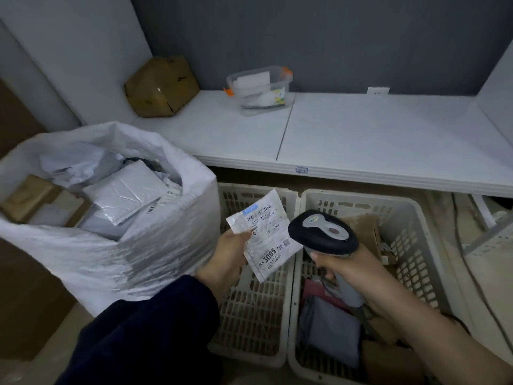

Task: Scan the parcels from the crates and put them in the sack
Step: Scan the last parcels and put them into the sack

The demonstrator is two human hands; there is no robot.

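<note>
My left hand (226, 252) pinches a small white parcel (268, 237) by its left edge, label side up, above the left crate (288, 201). My right hand (352, 269) grips the handle of a black and grey barcode scanner (323, 234), whose head sits just right of the parcel. The right crate (410, 240) holds a grey bag (331, 333), a pink parcel and brown cardboard packets. A big white woven sack (166, 240) stands at the left, filled with white and grey mailers and a brown box.
A white folding table (361, 140) runs behind the crates, carrying a taped brown box (161, 87) and a clear plastic container (261, 88). Cables trail on the floor at the right. A dark sleeve covers my left forearm.
</note>
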